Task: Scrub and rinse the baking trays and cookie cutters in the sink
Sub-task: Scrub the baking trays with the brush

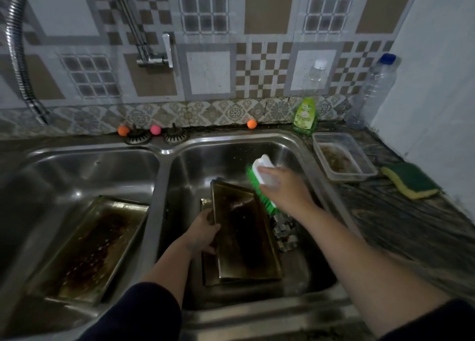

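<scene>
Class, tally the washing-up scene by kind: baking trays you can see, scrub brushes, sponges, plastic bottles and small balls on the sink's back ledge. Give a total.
Baking trays: 3
Scrub brushes: 1
Sponges: 1
Plastic bottles: 3
Small balls: 3
Total: 11

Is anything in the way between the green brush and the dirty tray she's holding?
Nothing visible. The right hand grips the brush just above the upper right edge of the tray, which the left hand holds tilted up in the right sink basin. The cookie cutters sit off to its right.
</scene>
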The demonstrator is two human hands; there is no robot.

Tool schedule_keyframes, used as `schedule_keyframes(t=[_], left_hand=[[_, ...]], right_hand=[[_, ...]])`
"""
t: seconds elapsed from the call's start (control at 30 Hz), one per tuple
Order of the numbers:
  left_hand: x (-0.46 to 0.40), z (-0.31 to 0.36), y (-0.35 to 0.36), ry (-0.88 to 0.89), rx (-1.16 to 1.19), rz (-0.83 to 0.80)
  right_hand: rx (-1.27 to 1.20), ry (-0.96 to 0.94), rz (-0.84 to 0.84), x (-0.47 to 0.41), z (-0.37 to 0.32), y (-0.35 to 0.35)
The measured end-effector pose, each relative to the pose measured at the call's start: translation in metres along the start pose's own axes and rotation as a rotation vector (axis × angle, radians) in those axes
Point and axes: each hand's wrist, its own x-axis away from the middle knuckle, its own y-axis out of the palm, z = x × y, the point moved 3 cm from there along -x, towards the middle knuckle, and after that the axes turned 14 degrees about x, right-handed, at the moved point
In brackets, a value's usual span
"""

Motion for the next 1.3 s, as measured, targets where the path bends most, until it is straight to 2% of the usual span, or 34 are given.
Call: schedule_keyframes(t=[0.13,0.27,0.37,0.43,0.5,0.57,0.67,0.8,0.9,1.03,1.1,1.23,1.3], left_hand=[[0.003,0.017,-0.008,0.221,-0.073,0.016],[0.011,0.049,-0.024,0.452,0.022,0.019],[0.024,0.071,-0.029,0.556,0.15,-0.036],[0.032,0.077,-0.023,0.607,0.197,-0.12],[0.037,0.08,-0.009,0.64,0.234,-0.214],[0.04,0.086,0.003,0.681,0.257,-0.258],[0.04,0.102,-0.005,0.723,0.305,-0.134],[0.029,0.11,-0.038,0.709,0.25,0.089],[0.029,0.104,-0.039,0.681,0.253,0.023],[0.037,0.101,-0.005,0.695,0.222,-0.084],[0.041,0.104,0.009,0.704,0.231,-0.104],[0.034,0.115,-0.007,0.737,0.226,0.044],[0.035,0.117,-0.014,0.728,0.098,0.144]], right_hand=[[-0.039,-0.081,-0.086,0.029,-0.021,0.033],[0.041,-0.247,-0.077,0.059,-0.052,0.047],[0.178,-0.374,0.01,0.067,-0.069,0.039],[0.213,-0.344,0.144,0.043,-0.078,0.022],[0.204,-0.242,0.259,-0.001,-0.089,-0.003],[0.203,-0.168,0.293,-0.041,-0.102,-0.027],[0.244,-0.233,0.218,-0.046,-0.115,-0.033],[0.282,-0.42,0.107,0.037,-0.101,0.003],[0.278,-0.38,0.125,0.045,-0.081,0.003],[0.237,-0.179,0.323,-0.034,-0.078,-0.048],[0.218,-0.13,0.344,-0.057,-0.077,-0.07],[0.285,-0.127,0.215,-0.007,-0.058,-0.044],[0.268,-0.172,0.171,0.042,-0.048,-0.015]])
